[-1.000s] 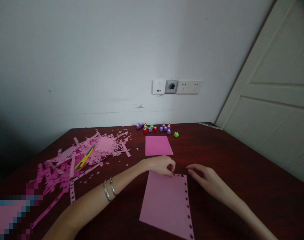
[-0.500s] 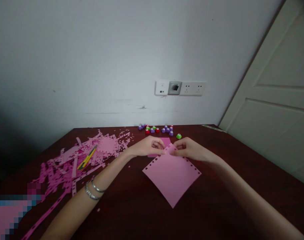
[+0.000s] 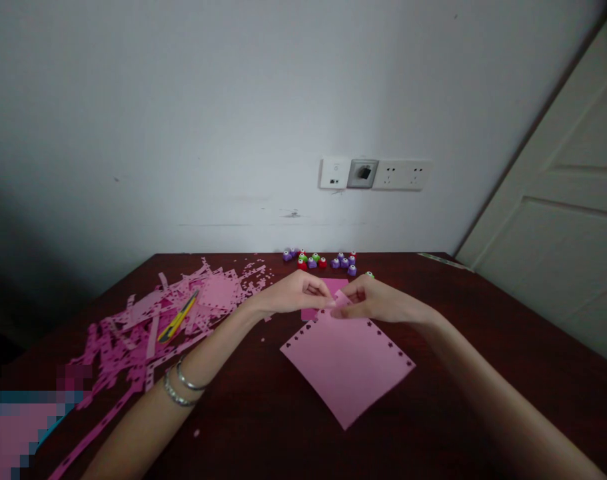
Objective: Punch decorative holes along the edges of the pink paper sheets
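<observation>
Both hands pinch the far corner of a pink sheet of paper (image 3: 348,367), which is turned like a diamond with its near corner toward me. Small dark punched shapes run along its two far edges. My left hand (image 3: 303,293) grips that corner from the left, fingers curled. From the right, my right hand (image 3: 376,299) closes on the same corner, its thumb and fingertips nearly meeting the left ones. A darker pink piece of paper (image 3: 310,314) lies behind, partly covered by the hands. The fingertips hide part of the corner.
Pink paper strips and scraps (image 3: 128,333) are heaped at the left, with a yellow utility knife (image 3: 179,319) on top. Several small purple, red and green craft punches (image 3: 312,262) stand near the wall. Sockets (image 3: 400,175) are set in the wall; a door (image 3: 573,233) is at the right.
The view has shifted slightly, so things at the back appear farther right. The pink sheet looks a little nearer and larger, and both hands keep pinching its far corner.
</observation>
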Tool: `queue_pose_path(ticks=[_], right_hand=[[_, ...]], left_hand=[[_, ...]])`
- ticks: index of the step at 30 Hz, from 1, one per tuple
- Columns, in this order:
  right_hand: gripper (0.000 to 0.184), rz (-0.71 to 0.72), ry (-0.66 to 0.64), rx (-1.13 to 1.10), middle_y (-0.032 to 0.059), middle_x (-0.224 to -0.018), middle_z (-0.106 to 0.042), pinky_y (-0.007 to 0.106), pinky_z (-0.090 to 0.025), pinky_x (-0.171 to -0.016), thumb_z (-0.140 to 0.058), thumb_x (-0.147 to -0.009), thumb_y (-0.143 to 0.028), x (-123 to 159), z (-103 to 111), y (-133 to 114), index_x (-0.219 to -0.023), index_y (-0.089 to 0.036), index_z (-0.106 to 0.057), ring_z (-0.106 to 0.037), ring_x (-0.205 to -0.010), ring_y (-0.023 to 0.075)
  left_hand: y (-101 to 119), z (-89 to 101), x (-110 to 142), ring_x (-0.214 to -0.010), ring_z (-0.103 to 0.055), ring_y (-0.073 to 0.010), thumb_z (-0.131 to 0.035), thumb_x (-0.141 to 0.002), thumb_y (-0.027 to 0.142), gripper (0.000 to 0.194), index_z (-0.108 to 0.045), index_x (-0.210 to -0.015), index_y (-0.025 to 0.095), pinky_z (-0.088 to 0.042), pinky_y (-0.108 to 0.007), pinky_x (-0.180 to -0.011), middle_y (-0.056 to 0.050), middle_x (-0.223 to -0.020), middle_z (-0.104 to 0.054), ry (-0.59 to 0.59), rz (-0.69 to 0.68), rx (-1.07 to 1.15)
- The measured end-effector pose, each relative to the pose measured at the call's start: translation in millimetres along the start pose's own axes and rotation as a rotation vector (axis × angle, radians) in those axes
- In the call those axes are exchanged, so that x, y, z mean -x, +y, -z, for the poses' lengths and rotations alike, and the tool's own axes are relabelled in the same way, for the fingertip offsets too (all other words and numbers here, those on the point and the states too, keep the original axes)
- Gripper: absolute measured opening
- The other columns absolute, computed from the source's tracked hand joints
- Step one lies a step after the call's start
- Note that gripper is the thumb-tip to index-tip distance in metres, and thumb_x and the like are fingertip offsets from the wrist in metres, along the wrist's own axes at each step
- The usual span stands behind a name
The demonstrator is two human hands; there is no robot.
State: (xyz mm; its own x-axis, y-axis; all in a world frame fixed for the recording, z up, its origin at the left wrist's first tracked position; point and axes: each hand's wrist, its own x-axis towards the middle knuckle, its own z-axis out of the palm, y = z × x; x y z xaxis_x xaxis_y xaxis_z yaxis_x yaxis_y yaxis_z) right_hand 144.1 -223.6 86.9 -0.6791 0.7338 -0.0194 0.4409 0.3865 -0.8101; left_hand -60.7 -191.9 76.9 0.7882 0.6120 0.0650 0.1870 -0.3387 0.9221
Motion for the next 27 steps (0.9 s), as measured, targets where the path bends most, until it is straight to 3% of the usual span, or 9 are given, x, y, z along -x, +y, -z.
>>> queue_pose_path(ticks=[5, 10, 22, 27], right_hand=[[0.028, 0.000, 0.034, -0.015, -0.0068, -0.052, -0.032, 0.021, -0.018, -0.044, -0.059, -0.076, -0.039, -3.6, 1.5, -0.1, -0.061, -0.015, -0.060, -0.024, -0.048, 0.0056], [0.025, -0.001, -0.001, -0.071, -0.0053, -0.054, -0.041, 0.021, -0.022, -0.045, -0.061, -0.074, -0.039, -4.3, 2.2, -0.5, -0.077, -0.015, -0.069, -0.029, -0.050, 0.0063], [0.023, -0.021, -0.031, -0.117, -0.0045, -0.054, -0.044, 0.020, -0.024, -0.044, -0.064, -0.073, -0.036, -1.3, 2.0, -7.9, -0.074, -0.013, -0.069, -0.032, -0.048, 0.0054], [0.020, -0.003, 0.017, -0.106, -0.0052, -0.052, -0.042, 0.021, -0.024, -0.043, -0.063, -0.073, -0.034, 1.5, 6.4, -6.5, -0.069, -0.015, -0.068, -0.030, -0.048, 0.0057]], left_hand=[[-4.5, 0.7, -4.6, -0.060, -0.048, -0.0079, -0.064, -0.073, 0.036, 0.022, -0.064, -0.072, 0.014, -0.037, -0.022, -0.056, 0.000, -0.063, -0.057, 0.006, 0.006, 0.003], [-0.5, -0.4, -6.1, -0.059, -0.050, -0.0076, -0.066, -0.072, 0.025, 0.012, -0.063, -0.068, 0.013, -0.039, -0.023, -0.059, 0.000, -0.062, -0.058, -0.026, 0.009, 0.130], [-1.1, -5.1, -6.8, -0.060, -0.052, -0.0084, -0.066, -0.068, 0.019, 0.006, -0.064, -0.065, 0.014, -0.041, -0.026, -0.066, 0.000, -0.062, -0.059, -0.075, 0.022, 0.300], [2.1, -5.8, -5.3, -0.060, -0.051, -0.0085, -0.067, -0.070, 0.027, 0.013, -0.065, -0.068, 0.014, -0.041, -0.025, -0.062, -0.001, -0.063, -0.058, 0.000, 0.038, 0.224]])
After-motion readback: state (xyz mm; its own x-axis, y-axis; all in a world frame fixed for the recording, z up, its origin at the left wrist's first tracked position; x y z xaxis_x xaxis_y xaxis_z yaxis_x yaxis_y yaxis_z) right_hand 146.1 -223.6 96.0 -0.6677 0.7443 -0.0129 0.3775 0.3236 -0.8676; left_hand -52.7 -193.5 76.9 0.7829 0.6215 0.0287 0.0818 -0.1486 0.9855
